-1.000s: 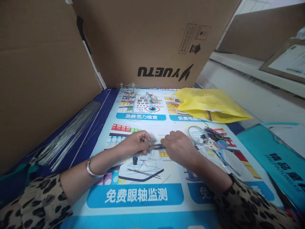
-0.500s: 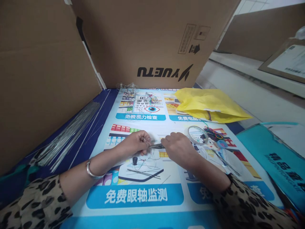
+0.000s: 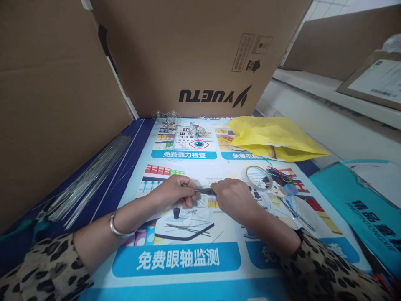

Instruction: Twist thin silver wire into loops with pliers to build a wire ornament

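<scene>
My left hand is closed in a pinch on a thin wire piece with fine loops below the fingers; its exact shape is hard to make out. From the right, my right hand is wrapped round a pair of pliers, whose dark narrow jaws point left. The jaw tips meet the wire piece at my left fingertips. Below the hands, several short straight wires lie on the printed sheet, near a small dark cap-like object. A clear tape roll rests beyond my right hand.
A bundle of long silvery wires lies at left. Tangled wire pieces sit at the back, before a tall cardboard wall. Coloured cords, a yellow bag and a teal bag occupy the right side.
My left fingers have shifted slightly, and the pliers' tips now sit closer in against them. Both hands keep their holds. The whole view has drifted a little.
</scene>
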A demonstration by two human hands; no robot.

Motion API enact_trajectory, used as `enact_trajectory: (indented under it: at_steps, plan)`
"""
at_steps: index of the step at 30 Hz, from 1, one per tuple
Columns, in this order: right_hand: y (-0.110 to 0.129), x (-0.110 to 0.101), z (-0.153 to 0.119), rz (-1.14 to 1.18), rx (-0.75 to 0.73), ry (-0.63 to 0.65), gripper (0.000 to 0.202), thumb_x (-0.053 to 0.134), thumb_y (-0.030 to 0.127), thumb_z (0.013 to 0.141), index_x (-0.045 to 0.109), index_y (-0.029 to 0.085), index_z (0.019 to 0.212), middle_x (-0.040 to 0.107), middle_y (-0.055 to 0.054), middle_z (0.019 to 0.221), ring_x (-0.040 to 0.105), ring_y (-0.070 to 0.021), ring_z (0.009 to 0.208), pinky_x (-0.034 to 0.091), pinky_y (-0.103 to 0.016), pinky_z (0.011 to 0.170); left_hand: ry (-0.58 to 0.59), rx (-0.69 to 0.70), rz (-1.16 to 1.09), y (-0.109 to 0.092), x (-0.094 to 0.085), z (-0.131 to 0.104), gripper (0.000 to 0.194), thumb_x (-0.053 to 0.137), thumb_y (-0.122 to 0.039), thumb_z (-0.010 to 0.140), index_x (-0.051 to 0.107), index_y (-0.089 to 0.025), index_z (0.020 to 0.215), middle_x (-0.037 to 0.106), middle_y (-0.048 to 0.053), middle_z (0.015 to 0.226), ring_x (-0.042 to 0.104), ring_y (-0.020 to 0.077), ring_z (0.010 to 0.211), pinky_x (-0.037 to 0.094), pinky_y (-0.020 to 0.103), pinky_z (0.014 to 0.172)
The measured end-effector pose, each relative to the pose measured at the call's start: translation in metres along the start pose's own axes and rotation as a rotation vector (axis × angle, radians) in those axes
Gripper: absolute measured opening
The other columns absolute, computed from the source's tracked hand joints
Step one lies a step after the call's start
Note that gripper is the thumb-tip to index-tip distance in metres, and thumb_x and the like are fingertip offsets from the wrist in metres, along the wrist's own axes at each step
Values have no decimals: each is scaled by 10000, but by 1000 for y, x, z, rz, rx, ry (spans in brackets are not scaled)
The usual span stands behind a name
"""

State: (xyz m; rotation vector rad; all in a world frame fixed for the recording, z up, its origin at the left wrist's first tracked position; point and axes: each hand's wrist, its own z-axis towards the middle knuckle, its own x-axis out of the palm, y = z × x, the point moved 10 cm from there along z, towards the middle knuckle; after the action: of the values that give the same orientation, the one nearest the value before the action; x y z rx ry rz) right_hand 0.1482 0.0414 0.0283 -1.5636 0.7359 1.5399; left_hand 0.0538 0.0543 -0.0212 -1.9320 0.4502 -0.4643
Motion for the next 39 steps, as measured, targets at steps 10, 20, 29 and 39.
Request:
enact_trajectory:
  at_steps: [10, 20, 29, 39]
  plan:
    - [-2, 5, 1, 76, 45, 46, 195, 435, 143, 802, 614, 193, 861, 644, -35, 759, 552, -148, 706, 281, -256, 574, 67, -6, 23, -1, 0, -1, 145, 617, -241, 709, 626, -96, 708, 655, 75, 639, 574, 93, 496, 438, 202, 500]
    - [1, 0, 3, 92, -71, 12, 170, 459, 132, 785, 614, 170, 844, 623, -48, 781, 495, -162, 736, 269, -282, 650, 31, 30, 95, -4, 2, -4, 178, 616, -282, 724, 582, -115, 673, 631, 45, 598, 541, 81, 470, 405, 195, 474]
    - [4, -8, 2, 24, -120, -44, 152, 458, 103, 762, 592, 170, 790, 589, -41, 742, 450, -163, 712, 229, -302, 633, 4, 20, 151, -3, 2, -4, 162, 578, -279, 747, 560, -138, 671, 600, 17, 517, 512, 74, 446, 373, 184, 464]
    - [5, -10, 0, -3, -142, -79, 138, 455, 105, 759, 569, 178, 735, 577, -35, 683, 430, -153, 657, 188, -296, 589, -18, 8, 239, 0, 1, -3, 89, 546, -229, 746, 556, -145, 718, 590, -16, 501, 502, 70, 444, 378, 181, 470]
